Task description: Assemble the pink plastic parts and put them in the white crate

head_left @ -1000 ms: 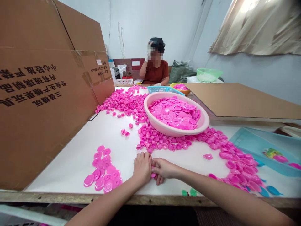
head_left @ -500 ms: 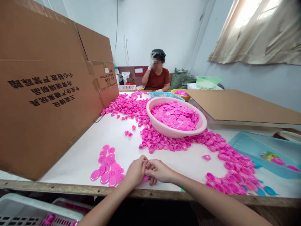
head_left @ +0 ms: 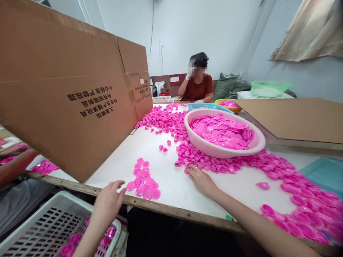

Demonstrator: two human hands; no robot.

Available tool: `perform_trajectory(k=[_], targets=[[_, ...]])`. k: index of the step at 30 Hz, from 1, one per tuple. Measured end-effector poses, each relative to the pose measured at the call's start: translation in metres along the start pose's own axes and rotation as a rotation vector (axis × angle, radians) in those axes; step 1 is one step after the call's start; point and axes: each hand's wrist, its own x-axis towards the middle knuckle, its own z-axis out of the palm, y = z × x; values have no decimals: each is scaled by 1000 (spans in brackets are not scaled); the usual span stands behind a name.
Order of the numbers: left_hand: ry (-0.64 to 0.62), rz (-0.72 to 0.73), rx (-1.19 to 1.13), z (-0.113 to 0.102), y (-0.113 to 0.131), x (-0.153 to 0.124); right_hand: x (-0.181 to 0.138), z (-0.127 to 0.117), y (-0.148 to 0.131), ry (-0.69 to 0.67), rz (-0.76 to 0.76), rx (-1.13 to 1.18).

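My left hand (head_left: 109, 200) hangs over the table's front edge with its fingers and thumb apart, holding nothing. Close to its fingertips lies a loose group of flat round pink plastic saucers (head_left: 144, 182). My right hand (head_left: 202, 181) reaches to the near rim of a heap of small pink toy cups (head_left: 214, 165). Its fingertips are pinched on one cup (head_left: 187, 171), partly hidden by the fingers. Behind that heap stands a pale pink basin (head_left: 225, 154) piled with more pink saucers.
A large cardboard box (head_left: 107, 96) stands on the left. Below the table edge sits a white basket (head_left: 53, 217) with pink pieces. Larger pink pieces (head_left: 302, 207) spread at right, near a cardboard flap (head_left: 294, 119). A co-worker (head_left: 198, 85) sits opposite; another person's arm (head_left: 18, 166) shows far left.
My hands were together at the table edge around a pink piece; they have parted. The left moved left above the basket, the right forward to the cups. The view has turned left.
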Motion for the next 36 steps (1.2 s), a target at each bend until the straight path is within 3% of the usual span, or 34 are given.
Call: perform_trajectory(k=[3, 6, 12, 17, 27, 29, 32, 36], targets=[[-63, 158, -45, 22, 51, 40, -10, -1, -19, -52, -47, 67], [-169, 233, -15, 38, 69, 66, -20, -8, -26, -57, -36, 138], [-271, 266, -71, 51, 56, 85, -35, -12, -4, 13, 52, 225], [-327, 346, -82, 45, 59, 90, -39, -1, 5, 68, 92, 254], [-332, 284, -70, 37, 62, 83, -38, 4, 7, 104, 114, 277], [-218, 249, -152, 33, 69, 79, -38, 1, 4, 116, 123, 298], [-73, 222, -490, 28, 98, 68, -34, -7, -5, 152, 140, 356], [-196, 236, -940, 41, 153, 53, -19, -8, -21, 131, 248, 611]])
